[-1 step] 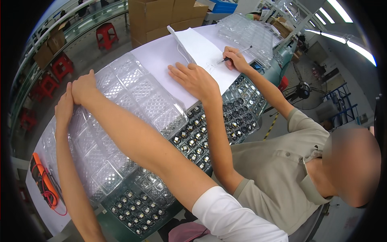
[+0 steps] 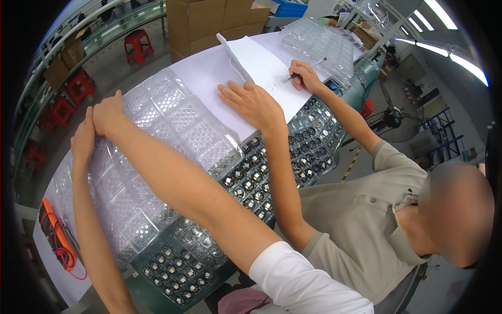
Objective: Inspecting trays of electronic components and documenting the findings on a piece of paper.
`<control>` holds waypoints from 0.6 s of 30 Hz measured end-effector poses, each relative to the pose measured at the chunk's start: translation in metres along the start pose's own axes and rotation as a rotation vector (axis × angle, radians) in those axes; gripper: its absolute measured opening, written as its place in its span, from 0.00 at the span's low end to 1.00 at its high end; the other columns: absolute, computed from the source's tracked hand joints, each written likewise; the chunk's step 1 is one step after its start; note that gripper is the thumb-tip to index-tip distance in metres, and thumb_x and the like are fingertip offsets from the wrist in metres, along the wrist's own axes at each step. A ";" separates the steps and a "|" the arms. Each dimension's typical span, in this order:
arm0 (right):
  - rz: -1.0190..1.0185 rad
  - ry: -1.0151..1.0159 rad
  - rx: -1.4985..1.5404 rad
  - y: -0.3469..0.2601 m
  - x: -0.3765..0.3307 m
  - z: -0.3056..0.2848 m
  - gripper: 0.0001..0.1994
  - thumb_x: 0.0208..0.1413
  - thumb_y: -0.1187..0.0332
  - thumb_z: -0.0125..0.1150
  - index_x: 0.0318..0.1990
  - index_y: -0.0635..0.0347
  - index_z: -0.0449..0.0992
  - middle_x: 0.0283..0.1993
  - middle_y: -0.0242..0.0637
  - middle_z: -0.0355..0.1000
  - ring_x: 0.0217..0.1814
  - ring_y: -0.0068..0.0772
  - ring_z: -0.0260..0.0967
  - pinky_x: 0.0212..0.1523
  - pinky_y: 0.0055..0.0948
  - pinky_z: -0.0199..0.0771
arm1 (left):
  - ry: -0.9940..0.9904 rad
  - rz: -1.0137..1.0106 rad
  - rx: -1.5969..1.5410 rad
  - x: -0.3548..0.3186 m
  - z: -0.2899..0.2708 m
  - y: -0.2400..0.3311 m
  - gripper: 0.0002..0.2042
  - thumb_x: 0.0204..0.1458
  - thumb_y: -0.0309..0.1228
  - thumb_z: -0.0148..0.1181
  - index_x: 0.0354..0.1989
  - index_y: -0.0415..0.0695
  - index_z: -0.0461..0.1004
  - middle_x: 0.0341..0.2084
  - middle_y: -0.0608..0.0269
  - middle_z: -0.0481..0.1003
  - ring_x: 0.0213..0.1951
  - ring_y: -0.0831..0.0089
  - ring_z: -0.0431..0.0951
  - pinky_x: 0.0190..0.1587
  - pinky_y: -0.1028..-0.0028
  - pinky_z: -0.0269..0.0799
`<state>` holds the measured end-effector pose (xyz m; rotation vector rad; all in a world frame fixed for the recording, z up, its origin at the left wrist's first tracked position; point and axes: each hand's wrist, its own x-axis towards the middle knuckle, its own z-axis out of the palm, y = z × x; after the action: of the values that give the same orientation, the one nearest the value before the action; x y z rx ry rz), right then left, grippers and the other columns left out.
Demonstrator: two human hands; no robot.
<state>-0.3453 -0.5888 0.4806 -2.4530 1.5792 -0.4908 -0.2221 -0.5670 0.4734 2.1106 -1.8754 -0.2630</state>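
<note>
Fingers of the left hand (image 2: 82,141) lay flat and together on the far edge of a clear plastic blister tray (image 2: 157,157), while the right hand (image 2: 107,112) just beside it curled its fingers over the same edge. That tray lay upside down at ten o'clock on the table, covering part of a dark tray of small round metal parts (image 2: 251,183). At one o'clock a co-worker's hand (image 2: 251,102) pressed white paper (image 2: 261,68) while the other hand (image 2: 306,76) wrote with a pen (image 2: 293,76); an orange meter (image 2: 55,235) sat at eight o'clock.
</note>
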 end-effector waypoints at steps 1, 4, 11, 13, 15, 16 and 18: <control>0.005 -0.006 -0.022 0.000 0.000 0.001 0.15 0.51 0.62 0.47 0.43 0.50 0.77 0.46 0.34 0.74 0.53 0.35 0.68 0.62 0.46 0.43 | -0.001 -0.001 -0.003 -0.001 0.002 0.000 0.28 0.58 0.51 0.22 0.60 0.51 0.58 0.53 0.56 0.66 0.56 0.56 0.63 0.58 0.59 0.48; 0.011 0.020 -0.040 -0.001 0.001 0.003 0.15 0.51 0.62 0.48 0.43 0.51 0.77 0.46 0.34 0.74 0.53 0.35 0.68 0.62 0.46 0.43 | 0.100 0.067 -0.037 -0.004 0.004 -0.001 0.30 0.58 0.53 0.21 0.58 0.49 0.61 0.53 0.55 0.67 0.56 0.56 0.63 0.58 0.59 0.48; 0.000 0.002 -0.021 0.000 0.003 0.002 0.15 0.48 0.63 0.50 0.41 0.53 0.77 0.45 0.38 0.73 0.52 0.37 0.68 0.62 0.48 0.44 | 0.056 0.045 -0.043 -0.005 0.001 0.005 0.29 0.58 0.53 0.23 0.55 0.47 0.63 0.50 0.53 0.69 0.56 0.55 0.64 0.58 0.59 0.49; 0.010 -0.003 -0.029 -0.002 0.003 0.001 0.15 0.48 0.63 0.50 0.41 0.53 0.77 0.45 0.38 0.74 0.52 0.38 0.68 0.62 0.48 0.44 | 0.076 0.050 -0.059 -0.007 0.000 0.005 0.32 0.57 0.55 0.22 0.53 0.45 0.66 0.49 0.53 0.70 0.55 0.55 0.64 0.58 0.57 0.47; 0.000 -0.002 -0.030 -0.002 0.001 0.001 0.15 0.48 0.63 0.50 0.41 0.53 0.77 0.45 0.38 0.74 0.52 0.38 0.68 0.62 0.48 0.44 | 0.098 0.054 -0.073 -0.008 0.000 0.005 0.34 0.56 0.56 0.22 0.51 0.44 0.69 0.48 0.52 0.70 0.55 0.55 0.65 0.58 0.56 0.46; -0.007 0.002 -0.032 -0.002 0.001 0.001 0.15 0.48 0.63 0.50 0.41 0.54 0.77 0.45 0.38 0.74 0.52 0.38 0.68 0.62 0.49 0.45 | 0.100 0.053 -0.075 -0.008 0.001 0.004 0.34 0.56 0.56 0.22 0.51 0.44 0.69 0.48 0.52 0.70 0.55 0.55 0.65 0.58 0.56 0.46; -0.012 0.013 -0.030 -0.002 0.001 0.002 0.15 0.48 0.63 0.50 0.41 0.54 0.77 0.45 0.38 0.74 0.52 0.38 0.68 0.62 0.49 0.45 | 0.134 0.075 -0.016 -0.006 0.004 0.002 0.34 0.56 0.57 0.22 0.51 0.44 0.69 0.48 0.53 0.70 0.55 0.55 0.65 0.59 0.56 0.46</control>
<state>-0.3427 -0.5895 0.4796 -2.4877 1.5892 -0.4892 -0.2257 -0.5616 0.4696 1.9906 -1.8629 -0.1156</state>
